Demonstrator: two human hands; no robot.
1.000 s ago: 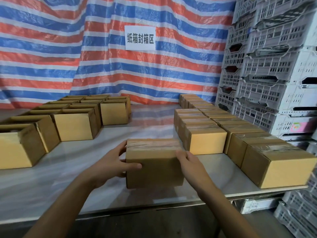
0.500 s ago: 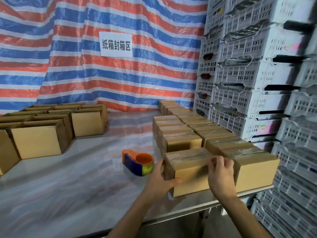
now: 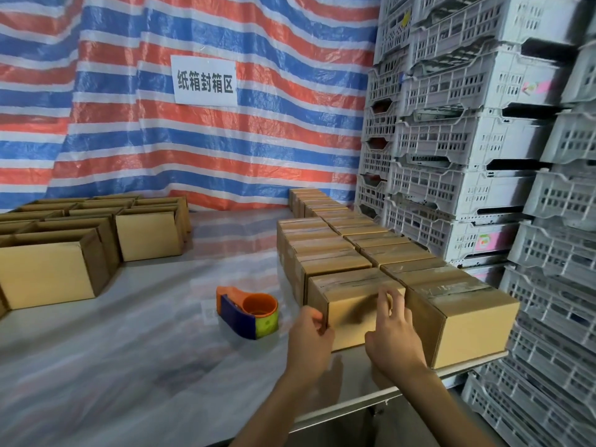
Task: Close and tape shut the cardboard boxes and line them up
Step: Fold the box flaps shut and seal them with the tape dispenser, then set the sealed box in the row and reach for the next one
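Left hand [image 3: 309,337]: shown bare, knuckles and wrist plainly seen.
Right hand [image 3: 395,338]: bare as well, wrist uncovered.
Fingers [image 3: 384,300]: uncovered to the tips.
Left forearm [image 3: 277,408]: left uncovered down to the frame edge.
Right forearm [image 3: 442,411]: likewise seen bare throughout.

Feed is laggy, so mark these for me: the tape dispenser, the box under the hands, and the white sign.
Tape dispenser [image 3: 238,317]: head view, blue side of its body.
Box [image 3: 350,317]: head view, shaded front face.
Sign [image 3: 205,81]: head view, middle of the white sheet.
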